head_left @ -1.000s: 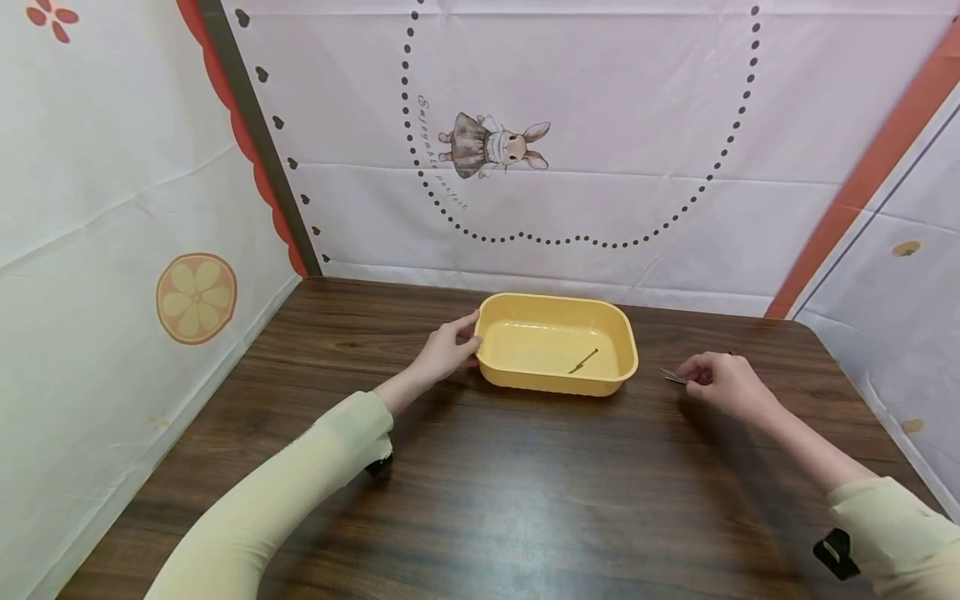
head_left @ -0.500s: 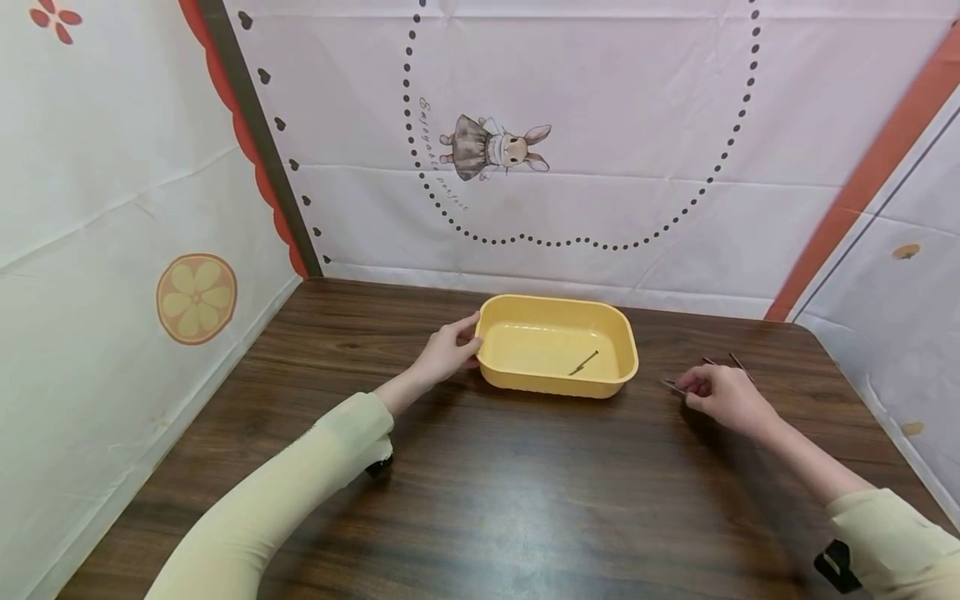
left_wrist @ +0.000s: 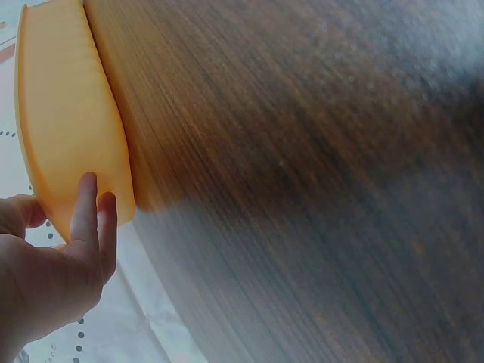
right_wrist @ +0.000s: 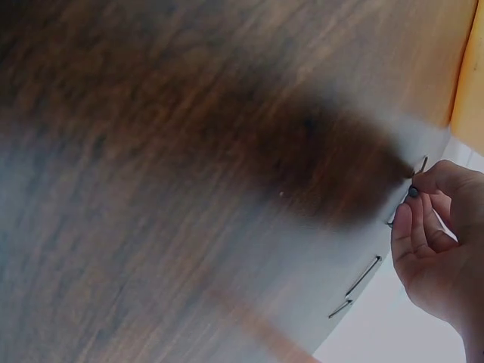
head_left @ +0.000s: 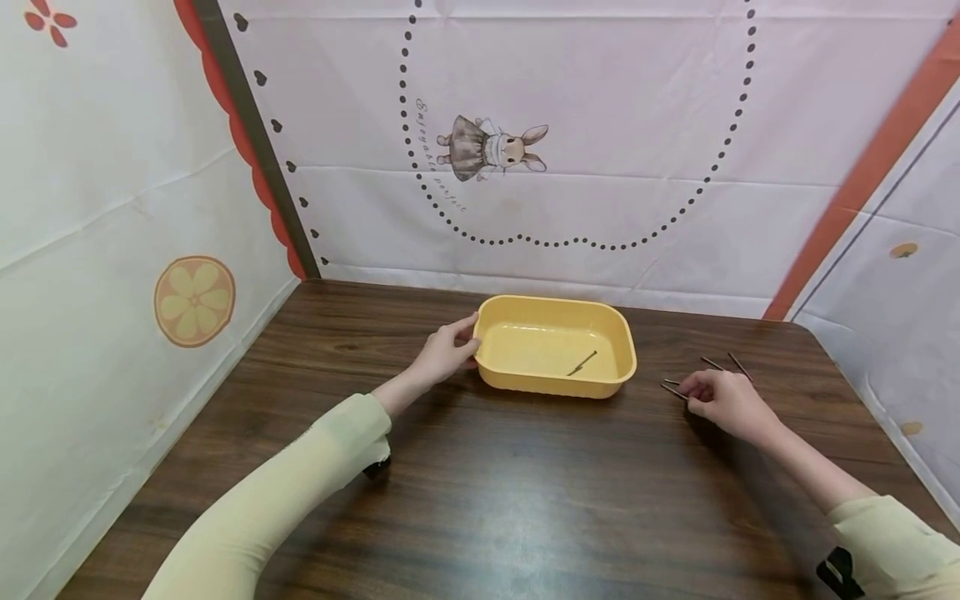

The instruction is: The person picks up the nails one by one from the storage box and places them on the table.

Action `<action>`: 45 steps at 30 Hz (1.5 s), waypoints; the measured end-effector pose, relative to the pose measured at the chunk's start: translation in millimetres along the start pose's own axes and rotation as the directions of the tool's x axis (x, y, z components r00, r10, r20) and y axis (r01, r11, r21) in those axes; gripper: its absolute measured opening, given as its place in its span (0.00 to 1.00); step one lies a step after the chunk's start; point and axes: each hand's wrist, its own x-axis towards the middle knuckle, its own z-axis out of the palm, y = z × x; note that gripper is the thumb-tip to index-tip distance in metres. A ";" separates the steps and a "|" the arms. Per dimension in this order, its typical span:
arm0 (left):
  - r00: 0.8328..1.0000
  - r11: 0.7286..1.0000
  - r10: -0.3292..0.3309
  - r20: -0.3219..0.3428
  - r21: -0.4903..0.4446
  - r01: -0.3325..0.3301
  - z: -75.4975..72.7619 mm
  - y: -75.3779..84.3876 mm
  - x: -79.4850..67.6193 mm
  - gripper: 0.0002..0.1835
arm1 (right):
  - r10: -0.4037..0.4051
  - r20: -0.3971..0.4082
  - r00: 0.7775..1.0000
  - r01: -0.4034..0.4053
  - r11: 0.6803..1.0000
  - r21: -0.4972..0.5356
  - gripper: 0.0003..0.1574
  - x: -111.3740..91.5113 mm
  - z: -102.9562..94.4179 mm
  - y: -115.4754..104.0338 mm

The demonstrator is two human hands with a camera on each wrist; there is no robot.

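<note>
A yellow plastic tray (head_left: pixel 555 385) stands near the back of the table, with thin dark nails (head_left: pixel 582 363) inside it. At its left end my left hand (head_left: pixel 442 350) holds the tray, fingers against the outer wall (left_wrist: pixel 68 98). Right of the tray, my right hand (head_left: pixel 723 402) is low over the table and pinches a nail (head_left: pixel 674 392) between thumb and fingertips. The nail's round head (right_wrist: pixel 413 192) shows between them in the right wrist view. Another nail (head_left: pixel 672 382) lies right beside these fingertips, partly hidden by the hand.
Two more nails lie behind the right hand, one nail (head_left: pixel 739 366) farther right and another (head_left: pixel 712 363) nearer the tray. Printed cloth walls (head_left: pixel 600 100) close off the back and both sides of the dark wooden table (head_left: pixel 480 500).
My right hand has shifted slightly toward me, uncovering the two nails behind it. The nails at its fingertips now appear farther apart. My left hand and the tray stay put.
</note>
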 end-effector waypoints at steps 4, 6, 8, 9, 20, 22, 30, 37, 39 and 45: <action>1.000 1.000 0.003 0.003 -0.003 -0.003 -0.3 0.5 -1.4 0.31 | -0.005 -0.006 1.000 0.005 1.000 0.010 0.07 -0.2 1.0 0.6; 1.000 1.000 0.008 0.010 -0.004 -0.007 -0.7 0.5 -2.3 0.31 | 0.000 -0.002 1.000 0.000 1.000 0.009 0.07 -0.5 1.4 0.9; 1.000 1.000 0.013 0.018 -0.002 -0.013 -1.3 0.4 -3.1 0.31 | 0.008 0.007 1.000 -0.008 1.000 0.009 0.07 -0.7 1.4 1.6; 1.000 1.000 0.015 0.021 -0.003 -0.015 -1.4 0.2 -3.1 0.31 | 0.011 0.013 1.000 -0.011 1.000 0.011 0.07 -0.8 1.2 1.8; 1.000 1.000 0.008 0.026 -0.008 -0.007 -1.2 1.8 -2.8 0.32 | 0.024 0.020 1.000 -0.024 1.000 0.016 0.06 -0.9 0.5 1.5; 1.000 1.000 0.003 0.023 -0.008 -0.003 -1.1 2.0 -2.9 0.32 | 0.025 0.017 1.000 -0.026 0.999 0.022 0.06 -0.7 -0.2 0.9; 1.000 1.000 -0.005 0.022 0.002 0.005 -1.2 2.1 -2.1 0.32 | 0.026 -0.018 0.999 -0.026 1.000 0.014 0.10 3.2 -6.5 -2.2; 1.000 1.000 -0.003 0.020 0.006 0.003 -0.4 4.1 -3.0 0.32 | 0.030 -0.060 0.998 -0.029 1.000 0.007 0.23 14.1 -19.9 -10.7; 1.000 1.000 -0.004 0.022 0.002 0.004 -0.5 4.8 -3.2 0.32 | 0.037 -0.065 0.997 -0.037 0.999 0.004 0.26 20.2 -26.0 -13.0; 1.000 1.000 -0.004 0.025 0.014 0.004 -1.2 6.5 -3.9 0.32 | 0.056 -0.047 0.997 -0.058 0.998 -0.037 0.38 47.0 -45.9 -18.3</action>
